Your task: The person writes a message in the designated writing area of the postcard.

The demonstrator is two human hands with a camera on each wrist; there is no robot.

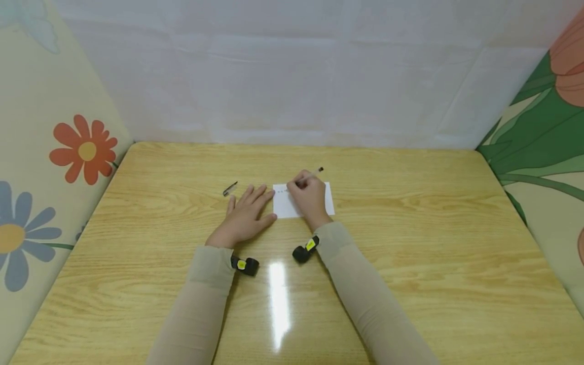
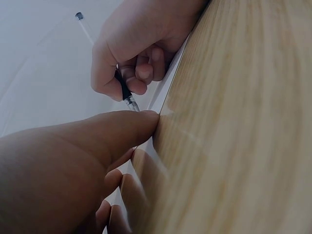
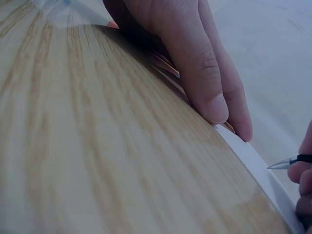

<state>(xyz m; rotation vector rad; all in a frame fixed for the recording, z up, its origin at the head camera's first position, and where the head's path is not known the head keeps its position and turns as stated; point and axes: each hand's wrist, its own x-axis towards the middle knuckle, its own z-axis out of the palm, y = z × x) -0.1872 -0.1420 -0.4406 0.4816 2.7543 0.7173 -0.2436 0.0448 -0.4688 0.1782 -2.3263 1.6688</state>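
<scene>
**Pen on the card, left hand steadying**

Wood-grain desk [image 1: 410, 263], pale wall behind it, flowered panels at both sides: that is where you are working.

Your right hand [image 1: 310, 197] has its fingers [image 2: 141, 73] curled round a pen [image 2: 126, 92], pinched low near the tip, and the clear barrel slants up and away past your knuckles. From the left wrist view the tip looks to sit at or just above the white card [image 1: 285, 205]; whether it actually touches, you cannot tell. A few small marks show near the card's top left corner, too small to read.

Your left hand [image 1: 244, 218] lies flat on the desk with its fingers straight and spread, gripping nothing. The thumb and forefinger reach the card's left edge, and the right wrist view shows the fingertips [image 3: 217, 105] resting right against that edge. It reads as a steadying hold, keeping the card from sliding under the pen.

The card itself lies flat, mid-desk, slightly towards the far side, with your right hand covering its middle.

Further out, a small dark pen cap [image 1: 230, 188] lies on the desk just beyond your left fingertips, apart from them and from the card. A glare streak sits on the near desk between your sleeves. Nothing stands between the pen and the card.
</scene>
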